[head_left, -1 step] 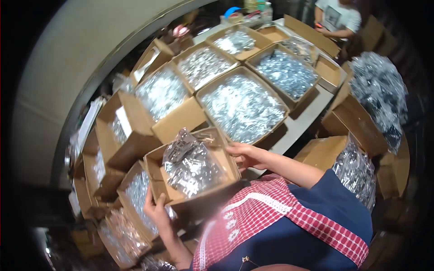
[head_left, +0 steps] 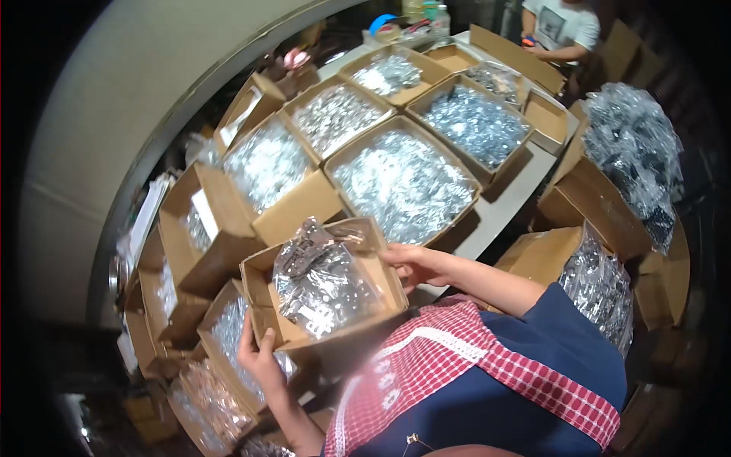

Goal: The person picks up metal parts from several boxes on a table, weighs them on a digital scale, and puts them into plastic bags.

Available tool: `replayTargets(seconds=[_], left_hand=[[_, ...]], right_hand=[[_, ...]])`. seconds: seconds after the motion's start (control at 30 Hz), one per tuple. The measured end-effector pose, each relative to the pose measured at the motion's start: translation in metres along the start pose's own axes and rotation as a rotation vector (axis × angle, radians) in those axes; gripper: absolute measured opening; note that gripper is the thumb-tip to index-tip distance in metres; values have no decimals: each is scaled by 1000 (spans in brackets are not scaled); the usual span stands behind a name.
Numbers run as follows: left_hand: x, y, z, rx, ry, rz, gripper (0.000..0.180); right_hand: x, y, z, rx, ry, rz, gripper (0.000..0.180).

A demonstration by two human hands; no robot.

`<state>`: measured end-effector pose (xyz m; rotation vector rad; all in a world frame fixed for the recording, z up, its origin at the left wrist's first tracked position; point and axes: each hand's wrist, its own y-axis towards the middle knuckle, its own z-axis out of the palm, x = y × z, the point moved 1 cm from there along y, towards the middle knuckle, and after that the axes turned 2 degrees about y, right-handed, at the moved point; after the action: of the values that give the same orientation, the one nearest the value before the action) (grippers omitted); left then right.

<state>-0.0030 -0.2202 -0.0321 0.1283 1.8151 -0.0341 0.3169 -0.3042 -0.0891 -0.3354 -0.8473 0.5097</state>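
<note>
In front of my apron I hold up a shallow open cardboard box [head_left: 339, 352], tilted a little. My left hand [head_left: 263, 359] grips its near left corner, thumb up along the outer wall. At the opposite right side my right hand [head_left: 415, 264] closes on the rim, some of its fingers hidden behind the wall. Inside the box lies a clear plastic bag [head_left: 324, 286], crumpled at its top, with small shiny pieces in it that are too small to name.
Beyond the held box, cardboard boxes of small bagged silvery parts [head_left: 403, 183] crowd the table [head_left: 499, 217]. More open boxes [head_left: 217, 263] are stacked at the left. A big plastic-filled carton [head_left: 601, 206] stands at the right. Another person [head_left: 563, 34] is at the far right.
The view has shifted slightly, so the table boxes sit a little further left. Both hands keep their hold on the box.
</note>
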Motion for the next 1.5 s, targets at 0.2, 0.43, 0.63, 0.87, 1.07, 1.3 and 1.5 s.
replayTargets(seconds=[0.2, 0.43, 0.63, 0.87, 1.07, 1.3, 1.5], left_hand=[[-89, 14, 30, 91, -498, 63, 46], [-23, 55, 26, -90, -311, -36, 53], [124, 39, -74, -299, 755, -207, 59], [177, -35, -117, -453, 1032, -555, 54], [139, -25, -60, -653, 982, -585, 46], [105, 2, -19, -605, 925, -569, 43], [96, -2, -19, -636, 927, -593, 40]], right_hand=[[33, -63, -27, -110, 221, -318, 68], [191, -99, -94, -467, 169, -806, 47], [349, -116, -230, -1131, -510, -1072, 51], [462, -84, -411, -1808, -1107, -851, 56], [486, -54, -398, -1724, -1375, -516, 95], [535, -30, -444, -1570, -1518, -489, 116], [527, 10, -374, -1606, -1576, -377, 110]])
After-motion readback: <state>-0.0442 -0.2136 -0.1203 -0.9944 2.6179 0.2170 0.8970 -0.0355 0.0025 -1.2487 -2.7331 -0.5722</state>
